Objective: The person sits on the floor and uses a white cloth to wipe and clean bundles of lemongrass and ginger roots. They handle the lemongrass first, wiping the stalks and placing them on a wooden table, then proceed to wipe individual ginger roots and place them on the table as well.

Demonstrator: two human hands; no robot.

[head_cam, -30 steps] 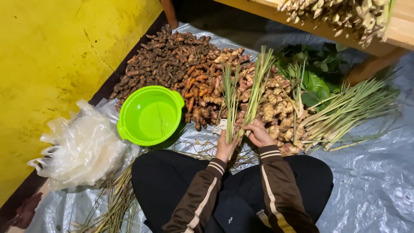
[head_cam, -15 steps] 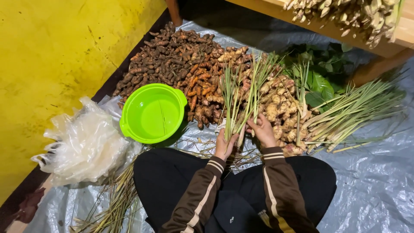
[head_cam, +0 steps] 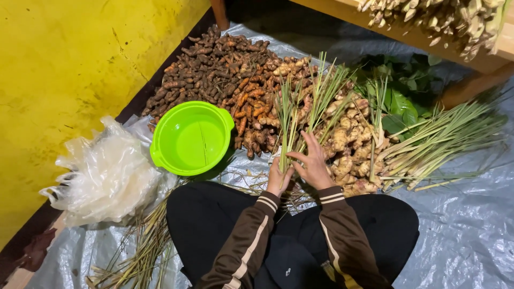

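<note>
I sit cross-legged on a plastic sheet [head_cam: 471, 241]. My left hand [head_cam: 278, 181] grips the base of a small bunch of lemongrass stalks [head_cam: 292, 115] that stands upright and fans out above it. My right hand [head_cam: 313, 166] rests against the same bunch from the right, fingers spread over the lower stems. Both hands hover just in front of a pile of pale ginger roots [head_cam: 348, 144].
A green plastic bowl [head_cam: 191, 138] lies left of the hands. Behind it are heaps of brown and orange turmeric roots [head_cam: 219, 72]. More lemongrass [head_cam: 439, 142] lies at right, green leaves [head_cam: 399, 96] behind. Crumpled clear bags [head_cam: 104, 174] and trimmings [head_cam: 142, 251] lie at left. Yellow wall [head_cam: 64, 69].
The bunch has stayed in my hands and been gathered closer together. My right hand has shifted over the stems, fingers spreading. The view has tilted slightly.
</note>
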